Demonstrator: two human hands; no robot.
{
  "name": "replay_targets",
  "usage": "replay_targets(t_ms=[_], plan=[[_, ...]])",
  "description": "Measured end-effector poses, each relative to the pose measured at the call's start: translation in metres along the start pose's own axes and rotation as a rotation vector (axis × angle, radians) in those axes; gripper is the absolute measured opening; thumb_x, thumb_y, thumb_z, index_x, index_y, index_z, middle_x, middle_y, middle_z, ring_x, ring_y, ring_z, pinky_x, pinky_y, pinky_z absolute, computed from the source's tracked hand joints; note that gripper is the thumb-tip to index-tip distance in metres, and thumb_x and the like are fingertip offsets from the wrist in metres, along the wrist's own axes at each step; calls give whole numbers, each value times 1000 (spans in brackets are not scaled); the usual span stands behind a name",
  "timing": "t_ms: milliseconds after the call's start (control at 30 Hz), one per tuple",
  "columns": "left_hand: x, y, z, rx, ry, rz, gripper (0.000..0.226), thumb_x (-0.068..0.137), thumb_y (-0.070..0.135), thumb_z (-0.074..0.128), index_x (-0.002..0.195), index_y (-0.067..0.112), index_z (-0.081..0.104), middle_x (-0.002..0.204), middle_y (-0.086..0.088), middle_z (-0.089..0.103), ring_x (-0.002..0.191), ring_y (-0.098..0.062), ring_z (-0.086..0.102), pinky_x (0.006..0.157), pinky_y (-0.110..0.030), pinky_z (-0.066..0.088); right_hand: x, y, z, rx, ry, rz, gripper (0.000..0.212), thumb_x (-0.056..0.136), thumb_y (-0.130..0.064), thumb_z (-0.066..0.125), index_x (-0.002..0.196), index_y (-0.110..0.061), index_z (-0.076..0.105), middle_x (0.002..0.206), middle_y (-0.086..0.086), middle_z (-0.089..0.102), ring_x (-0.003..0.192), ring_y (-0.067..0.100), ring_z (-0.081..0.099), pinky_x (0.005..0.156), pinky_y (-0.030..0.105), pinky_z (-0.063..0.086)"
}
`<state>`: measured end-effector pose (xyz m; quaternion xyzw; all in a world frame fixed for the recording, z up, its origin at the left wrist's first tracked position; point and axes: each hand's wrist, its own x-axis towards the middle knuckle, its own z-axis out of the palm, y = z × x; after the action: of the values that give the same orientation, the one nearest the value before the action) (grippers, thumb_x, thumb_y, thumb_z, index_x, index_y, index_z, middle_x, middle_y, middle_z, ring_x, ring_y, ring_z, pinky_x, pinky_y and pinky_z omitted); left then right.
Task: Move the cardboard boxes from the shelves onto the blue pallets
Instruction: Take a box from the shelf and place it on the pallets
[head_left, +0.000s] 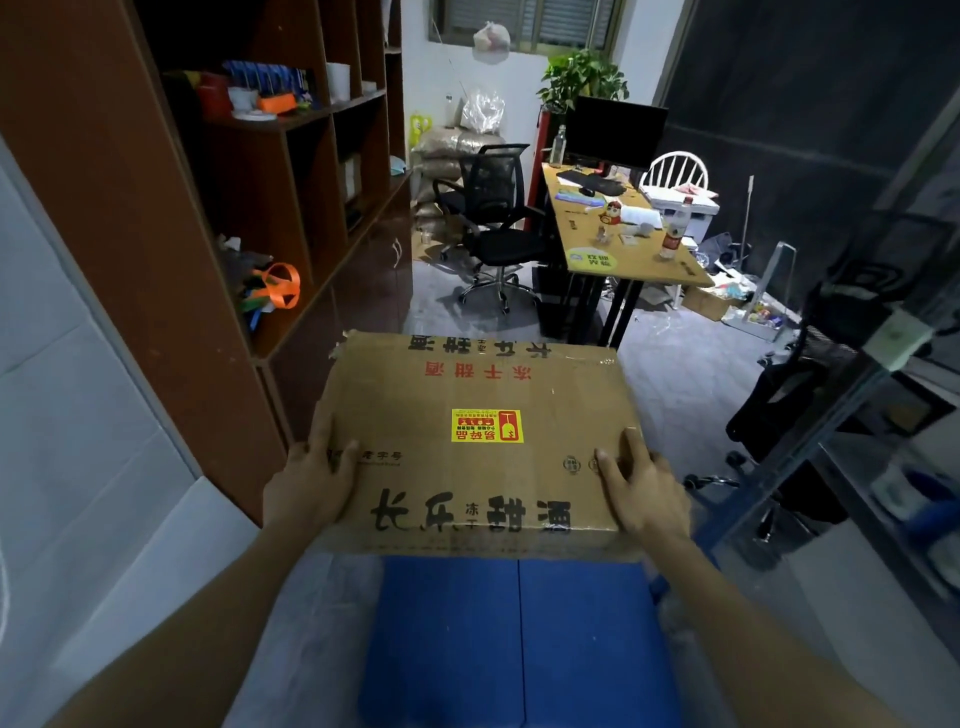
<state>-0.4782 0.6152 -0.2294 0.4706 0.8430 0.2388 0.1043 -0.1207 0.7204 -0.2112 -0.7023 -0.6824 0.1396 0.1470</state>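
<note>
Currently left hand (310, 480) and right hand (644, 486) grip the cardboard box (478, 441) by its sides. Box sits above the blue pallet (519, 639); contact unclear.

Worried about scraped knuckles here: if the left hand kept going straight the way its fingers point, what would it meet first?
Probably the brown shelf unit, at its lower doors. The left hand grips the left side of the cardboard box, fingers aimed forward toward it. Depth is unclear.

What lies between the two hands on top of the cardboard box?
In the head view, only the cardboard box, its top printed in black, lies between left hand and right hand; a yellow sticker sits beyond.
</note>
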Motion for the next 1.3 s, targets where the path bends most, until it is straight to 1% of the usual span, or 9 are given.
replay_targets(t_ms=[167,367,567,733,833,933,1100,1200,1300], plan=[[67,-1,26,2,-33,8,64,95,62,22,149,43,-7,132,-19,47,107,-41,56,89,-51,45,54,-20,22,-19,-39,39,60,96,-63,29,147,-33,20,138,16,45,112,39,56,91,46,45],[163,-3,60,16,-114,32,63,96,59,22,150,42,-6,133,-16,46,105,-38,56,87,-46,44,117,-50,60,-29,-65,163,64,97,-63,29,152,-34,12,148,15,35,122,40,51,98,49,42],[238,-14,103,83,-201,19,61,97,58,22,152,33,10,137,-13,45,113,-34,55,90,-42,44,172,-67,109,-64,-75,269,61,98,-60,31,150,-32,14,145,17,33,118,42,52,93,48,43],[275,-29,160,78,-232,-6,61,97,57,24,152,33,11,138,-14,44,113,-35,55,92,-44,43,214,-59,162,-113,-109,275,65,95,-65,29,149,-31,15,143,20,33,112,42,56,89,46,45],[287,-43,210,67,-215,-12,61,97,55,26,152,32,11,136,-15,46,108,-35,58,90,-44,45,239,-38,205,-130,-124,261,67,93,-69,27,147,-32,14,141,19,36,107,40,59,87,46,47],[298,-58,274,69,-199,-10,62,98,53,26,153,30,10,134,-16,48,107,-35,58,87,-43,46,263,-9,262,-124,-121,254,68,92,-70,28,147,-33,14,140,19,38,109,40,58,87,46,47],[316,-99,396,57,-203,-44,62,98,53,28,153,28,14,143,-16,41,121,-37,49,97,-48,40,296,47,377,-118,-116,271,69,90,-72,28,146,-34,16,135,20,41,110,42,57,90,52,46],[318,-131,467,25,-203,-49,63,99,50,31,154,26,11,138,-19,47,118,-38,51,95,-47,42,310,76,443,-140,-120,275,68,92,-69,30,147,-31,18,134,20,41,108,42,57,89,50,45],[317,-160,524,11,-195,-72,62,100,46,36,154,22,15,139,-23,44,120,-40,49,96,-47,41,322,99,505,-143,-135,256,66,93,-66,32,147,-32,18,135,18,41,108,42,57,89,49,44]])
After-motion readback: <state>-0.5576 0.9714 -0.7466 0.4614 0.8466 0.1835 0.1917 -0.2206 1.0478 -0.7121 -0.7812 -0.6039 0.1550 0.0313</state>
